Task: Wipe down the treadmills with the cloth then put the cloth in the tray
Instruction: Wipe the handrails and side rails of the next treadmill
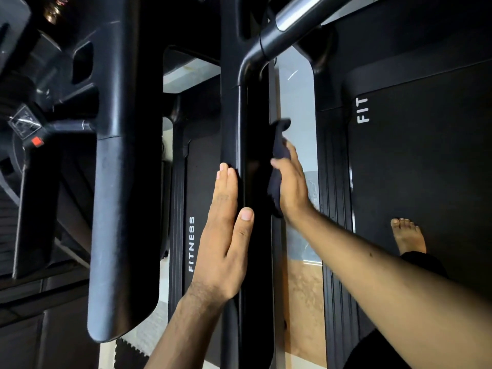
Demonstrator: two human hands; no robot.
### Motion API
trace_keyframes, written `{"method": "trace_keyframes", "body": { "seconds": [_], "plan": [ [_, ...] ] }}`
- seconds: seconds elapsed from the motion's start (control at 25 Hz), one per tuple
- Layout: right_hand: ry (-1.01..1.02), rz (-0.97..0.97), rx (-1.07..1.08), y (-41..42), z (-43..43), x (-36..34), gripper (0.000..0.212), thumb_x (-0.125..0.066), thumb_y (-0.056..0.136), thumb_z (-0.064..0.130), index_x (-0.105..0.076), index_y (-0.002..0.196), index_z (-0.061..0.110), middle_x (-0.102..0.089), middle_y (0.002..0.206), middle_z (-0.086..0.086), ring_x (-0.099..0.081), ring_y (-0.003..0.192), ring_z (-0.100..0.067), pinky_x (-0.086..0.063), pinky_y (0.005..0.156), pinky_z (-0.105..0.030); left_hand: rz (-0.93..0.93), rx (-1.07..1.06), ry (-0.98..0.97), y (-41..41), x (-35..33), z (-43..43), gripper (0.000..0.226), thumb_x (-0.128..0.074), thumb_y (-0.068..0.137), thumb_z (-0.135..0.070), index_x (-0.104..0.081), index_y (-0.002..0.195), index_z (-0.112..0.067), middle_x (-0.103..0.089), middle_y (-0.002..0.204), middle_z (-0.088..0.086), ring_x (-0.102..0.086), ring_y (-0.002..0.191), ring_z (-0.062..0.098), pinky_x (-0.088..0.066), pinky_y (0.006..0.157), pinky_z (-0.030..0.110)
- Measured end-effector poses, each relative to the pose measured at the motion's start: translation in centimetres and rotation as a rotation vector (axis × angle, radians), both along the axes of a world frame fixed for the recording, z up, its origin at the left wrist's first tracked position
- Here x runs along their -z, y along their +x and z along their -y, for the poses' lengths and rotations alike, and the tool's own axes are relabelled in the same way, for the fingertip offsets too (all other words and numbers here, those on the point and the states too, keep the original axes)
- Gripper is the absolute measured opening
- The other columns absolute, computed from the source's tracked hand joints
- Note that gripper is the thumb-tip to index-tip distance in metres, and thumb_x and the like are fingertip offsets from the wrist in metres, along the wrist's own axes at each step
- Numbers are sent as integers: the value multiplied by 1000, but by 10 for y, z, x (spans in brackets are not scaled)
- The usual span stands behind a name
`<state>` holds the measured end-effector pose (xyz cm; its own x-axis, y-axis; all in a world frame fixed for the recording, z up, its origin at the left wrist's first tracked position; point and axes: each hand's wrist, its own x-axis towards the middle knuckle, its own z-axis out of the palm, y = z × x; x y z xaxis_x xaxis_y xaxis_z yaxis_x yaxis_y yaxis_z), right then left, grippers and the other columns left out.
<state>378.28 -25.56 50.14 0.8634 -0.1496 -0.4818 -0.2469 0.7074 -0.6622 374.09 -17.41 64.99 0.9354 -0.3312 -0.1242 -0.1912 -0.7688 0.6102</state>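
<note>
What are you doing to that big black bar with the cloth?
A person is wiping down a treadmill. Their right hand grips a dark cloth and presses it against the right side of the black handrail. Their left hand lies flat on the rail's other side, fingers straight. A bare foot stands on the belt of the treadmill to the right. The cloth is not yet put away, and no tray shows.
</note>
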Motion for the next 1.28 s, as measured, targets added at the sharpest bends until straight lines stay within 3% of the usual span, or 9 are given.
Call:
{"method": "trace_keyframes", "body": {
  "seconds": [0.08,0.2,0.32,0.48,0.64,0.88,1.04,1.16,1.28],
  "plan": [
    [40,-8,-4,-11,1,-12,80,-57,76,35,-38,150,12,-48,149,-10,-46,137,-22,-33,117,-43,-21,-11,30,5,2,0,58,-31,103,-33,-12,154,-14,-5,163,-8,-3,150,10,-9,122,34],
    [118,23,-77,-14,-4,-10,66,-51,77,20,-45,140,2,-60,128,-9,-56,118,-19,-39,105,-38,-29,-7,42,22,0,6,59,-32,102,-35,-13,154,-13,-5,163,-8,-3,150,10,-8,122,31],
    [78,-18,-18,40,21,-8,73,-57,75,31,-45,144,10,-55,142,-13,-50,132,-26,-33,116,-46,-11,18,56,40,0,9,60,-32,102,-36,-14,154,-13,-7,163,-6,-4,150,9,-8,121,29],
    [116,20,-45,13,10,-22,64,-50,78,22,-49,140,9,-60,134,-12,-56,123,-17,-41,108,-35,-15,-3,45,59,-3,22,61,-31,102,-38,-15,154,-13,-8,163,-6,-5,149,7,-8,121,26],
    [67,-13,9,94,43,-8,83,-61,69,38,-44,147,16,-51,148,-7,-46,138,-23,-30,119,-50,-18,3,47,74,0,25,60,-33,102,-37,-14,155,-16,-7,163,-8,-5,150,7,-8,121,27],
    [68,-52,-68,93,47,-21,52,-59,71,32,-62,121,19,-68,117,-5,-61,112,-20,-41,105,-49,-19,-9,71,100,-3,37,60,-33,102,-36,-15,154,-14,-9,163,-6,-5,150,7,-8,121,27],
    [-14,-33,-31,165,83,-33,50,-61,84,36,-57,131,21,-66,127,-1,-59,122,-16,-43,106,-37,-36,-32,74,112,-3,44,59,-33,103,-36,-15,155,-15,-7,163,-7,-3,149,4,-6,120,23],
    [-176,-68,-192,118,80,-39,45,-59,81,22,-58,125,26,-72,111,2,-66,105,-16,-49,96,-38,-63,-68,61,114,-4,50,59,-33,103,-38,-14,155,-19,-4,162,-12,0,148,-1,-4,119,17],
    [-353,-112,-388,78,88,-54,57,-62,68,25,-55,122,42,-73,101,2,-70,91,-27,-58,81,-47,-104,-88,43,113,-5,47,59,-36,102,-39,-16,155,-22,-5,161,-15,-1,146,-5,-4,118,15]
  ]
}}
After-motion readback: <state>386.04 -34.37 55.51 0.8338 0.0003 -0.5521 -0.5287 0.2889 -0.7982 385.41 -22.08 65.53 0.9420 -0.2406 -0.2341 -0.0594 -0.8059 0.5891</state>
